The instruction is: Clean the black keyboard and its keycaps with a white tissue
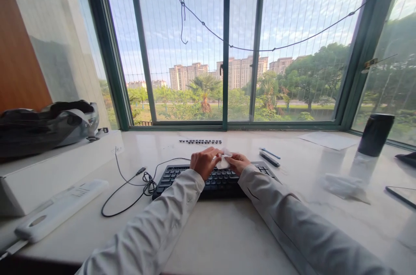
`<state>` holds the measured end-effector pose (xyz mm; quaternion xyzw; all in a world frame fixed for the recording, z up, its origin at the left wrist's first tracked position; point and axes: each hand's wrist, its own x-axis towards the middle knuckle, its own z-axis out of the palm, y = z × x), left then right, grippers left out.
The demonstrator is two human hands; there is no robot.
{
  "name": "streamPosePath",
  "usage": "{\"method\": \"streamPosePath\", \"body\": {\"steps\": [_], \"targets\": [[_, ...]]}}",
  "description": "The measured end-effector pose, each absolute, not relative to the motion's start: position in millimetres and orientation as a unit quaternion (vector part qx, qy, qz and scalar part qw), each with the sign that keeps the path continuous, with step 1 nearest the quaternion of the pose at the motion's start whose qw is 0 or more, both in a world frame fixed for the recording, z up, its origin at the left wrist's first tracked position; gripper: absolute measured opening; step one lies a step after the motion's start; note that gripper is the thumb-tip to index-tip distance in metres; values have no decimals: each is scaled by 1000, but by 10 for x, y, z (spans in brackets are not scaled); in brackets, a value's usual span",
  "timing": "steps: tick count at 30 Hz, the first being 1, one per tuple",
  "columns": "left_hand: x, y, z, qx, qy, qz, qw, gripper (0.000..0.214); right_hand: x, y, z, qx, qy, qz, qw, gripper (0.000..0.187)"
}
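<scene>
My left hand (pixel 204 162) and my right hand (pixel 238 163) are close together above a black keyboard (pixel 212 190). Between them is a crumpled white tissue (pixel 224 160), pinched by the fingers of both hands. Part of the tissue is hidden behind the fingers. The keyboard lies flat on the pale tabletop, its middle partly covered by my hands and sleeves. Behind it, small black keycaps (pixel 200 141) sit in rows near the window.
A coiled USB cable (pixel 148 184) lies left of the keyboard, near a white power strip (pixel 65 207). To the right are a dark pen-like tool (pixel 269 158), a blue stick (pixel 270 153), a clear plastic bag (pixel 344 186), paper (pixel 328 139) and a black cylinder (pixel 376 135). A black bag (pixel 48 125) rests on a white box (pixel 65 160).
</scene>
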<state>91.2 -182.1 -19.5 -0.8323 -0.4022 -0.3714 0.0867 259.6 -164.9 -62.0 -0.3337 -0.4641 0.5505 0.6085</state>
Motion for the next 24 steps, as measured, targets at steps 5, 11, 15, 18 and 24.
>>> {"method": "streamPosePath", "body": {"steps": [5, 11, 15, 18, 24], "targets": [[889, -1789, -186, -856, -355, -370, 66, 24, 2607, -1680, -582, -350, -467, 555, 593, 45], [905, -1744, -231, -852, -344, -389, 67, 22, 2721, -1520, -702, -440, -422, 480, 631, 41], [921, -1760, -238, -844, -357, -395, 66, 20, 2759, -1505, -699, -487, -427, 440, 622, 29], [928, -1780, -236, -835, -372, -400, 65, 18, 2771, -1563, -646, -514, -472, 393, 598, 20], [930, -1785, -231, -833, -384, -393, 67, 15, 2692, -1622, -611, -479, -452, 419, 625, 18]]}}
